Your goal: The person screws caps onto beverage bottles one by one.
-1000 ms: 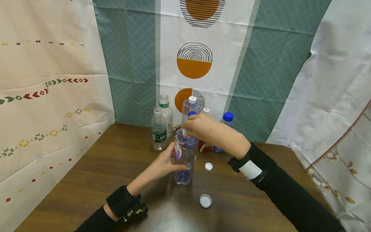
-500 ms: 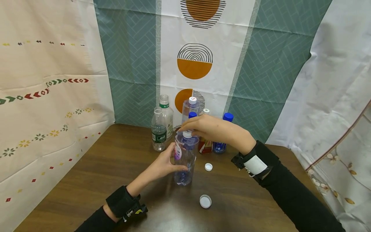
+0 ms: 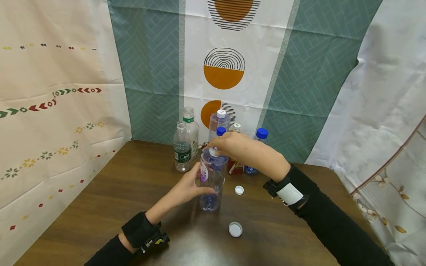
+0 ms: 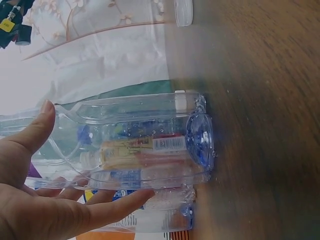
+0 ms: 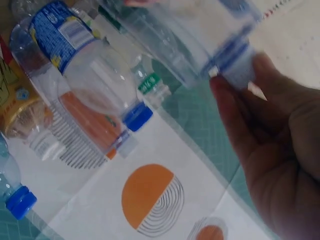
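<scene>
Centre frame: our left hand (image 3: pixel 192 187) grips a droplet-flecked clear bottle (image 3: pixel 215 179) | our right hand (image 3: pixel 235 144) pinches its white cap (image 3: pixel 213 152)

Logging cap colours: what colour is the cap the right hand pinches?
White; the cap shows best in the head view.

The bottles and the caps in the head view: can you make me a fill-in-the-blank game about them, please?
1. The right hand pinches a bottle cap whose colour is ____, on the clear bottle that the left hand grips.
2. The number of loose caps lying on the wooden table is ____.
3. The leftmost bottle has a ____ label.
4. The rightmost bottle has a ____ cap.

Missing words: white; two; green; blue.
</scene>
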The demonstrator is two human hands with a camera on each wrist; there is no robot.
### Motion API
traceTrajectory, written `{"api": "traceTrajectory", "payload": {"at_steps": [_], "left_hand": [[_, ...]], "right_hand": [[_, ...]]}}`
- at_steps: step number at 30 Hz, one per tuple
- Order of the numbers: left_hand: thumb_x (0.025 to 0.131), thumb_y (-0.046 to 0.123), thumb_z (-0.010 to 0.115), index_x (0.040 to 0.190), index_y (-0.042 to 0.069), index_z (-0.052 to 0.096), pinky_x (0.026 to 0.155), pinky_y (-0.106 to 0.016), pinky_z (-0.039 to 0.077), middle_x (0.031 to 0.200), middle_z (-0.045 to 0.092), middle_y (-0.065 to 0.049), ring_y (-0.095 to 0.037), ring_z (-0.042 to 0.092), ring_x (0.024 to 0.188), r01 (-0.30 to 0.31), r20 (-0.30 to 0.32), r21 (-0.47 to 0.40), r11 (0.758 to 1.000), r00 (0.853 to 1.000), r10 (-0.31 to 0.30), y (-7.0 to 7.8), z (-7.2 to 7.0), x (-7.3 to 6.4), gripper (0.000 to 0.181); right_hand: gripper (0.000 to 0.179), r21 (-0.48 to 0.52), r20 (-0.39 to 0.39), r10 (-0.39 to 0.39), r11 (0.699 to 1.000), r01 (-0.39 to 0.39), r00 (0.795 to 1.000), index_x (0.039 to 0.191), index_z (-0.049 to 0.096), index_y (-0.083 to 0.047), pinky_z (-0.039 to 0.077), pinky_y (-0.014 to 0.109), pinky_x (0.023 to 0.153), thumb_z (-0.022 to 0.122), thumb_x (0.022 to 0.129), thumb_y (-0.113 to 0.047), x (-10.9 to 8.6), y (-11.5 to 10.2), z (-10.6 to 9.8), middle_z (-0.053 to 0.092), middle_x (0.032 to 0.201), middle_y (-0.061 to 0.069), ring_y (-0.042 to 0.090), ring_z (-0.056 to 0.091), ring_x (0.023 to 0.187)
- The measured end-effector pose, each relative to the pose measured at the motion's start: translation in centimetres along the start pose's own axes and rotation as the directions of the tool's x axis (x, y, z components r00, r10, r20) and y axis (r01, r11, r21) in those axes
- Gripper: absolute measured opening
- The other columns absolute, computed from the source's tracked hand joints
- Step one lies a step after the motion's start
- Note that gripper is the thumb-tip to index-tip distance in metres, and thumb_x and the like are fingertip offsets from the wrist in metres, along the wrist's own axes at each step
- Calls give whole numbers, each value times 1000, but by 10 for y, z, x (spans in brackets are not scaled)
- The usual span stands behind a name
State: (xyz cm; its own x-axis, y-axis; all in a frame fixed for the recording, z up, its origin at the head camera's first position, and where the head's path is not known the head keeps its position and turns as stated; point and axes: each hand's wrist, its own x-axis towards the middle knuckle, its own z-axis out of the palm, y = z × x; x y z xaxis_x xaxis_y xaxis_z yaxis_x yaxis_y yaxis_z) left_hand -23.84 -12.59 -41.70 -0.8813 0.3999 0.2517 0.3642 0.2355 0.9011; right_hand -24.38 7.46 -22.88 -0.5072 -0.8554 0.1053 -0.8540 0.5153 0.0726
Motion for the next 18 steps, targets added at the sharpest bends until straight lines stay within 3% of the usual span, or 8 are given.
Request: {"api": "traceTrajectory", "payload": {"at_steps": [6, 10, 14, 18], "left_hand": [[82, 20, 87, 153, 12, 31, 105, -57, 47, 148, 49, -15, -38, 55, 131, -8, -4, 23, 1000, 1000, 8, 1, 0, -1, 90], [82, 19, 87, 152, 12, 30, 105, -55, 48, 147, 49, -15, -37, 55, 130, -11, -11, 25, 1000, 1000, 11, 1, 0, 0, 91], [81, 19, 88, 151, 11, 31, 104, -53, 50, 146, 49, -14, -37, 56, 129, -9, -19, 39, 999, 1000, 10, 2, -1, 1, 91], [80, 19, 89, 151, 10, 31, 104, -50, 51, 146, 49, -13, -37, 56, 130, 1, -17, 51, 999, 1000, 0, 4, -1, 0, 92]], "right_hand": [[31, -58, -1, 94, 994, -94, 996, 125, 70, -5, 61, 32, 83, 70, 97, -17, 4, -11, 0, 74, 113, 11, 28, 70, 100], [31, -1, -1, 120, 993, -120, 993, 126, 70, -6, 61, 33, 84, 70, 97, -17, 4, -10, -1, 75, 115, 10, 28, 70, 99], [33, 91, 3, 102, 991, -102, 995, 129, 69, -5, 60, 33, 85, 69, 97, -14, 3, -4, -3, 74, 117, 9, 27, 69, 98], [36, 105, 12, 22, 994, -23, 1000, 133, 66, -6, 58, 36, 93, 69, 97, -9, 0, 3, -4, 70, 128, 10, 28, 66, 113]]}}
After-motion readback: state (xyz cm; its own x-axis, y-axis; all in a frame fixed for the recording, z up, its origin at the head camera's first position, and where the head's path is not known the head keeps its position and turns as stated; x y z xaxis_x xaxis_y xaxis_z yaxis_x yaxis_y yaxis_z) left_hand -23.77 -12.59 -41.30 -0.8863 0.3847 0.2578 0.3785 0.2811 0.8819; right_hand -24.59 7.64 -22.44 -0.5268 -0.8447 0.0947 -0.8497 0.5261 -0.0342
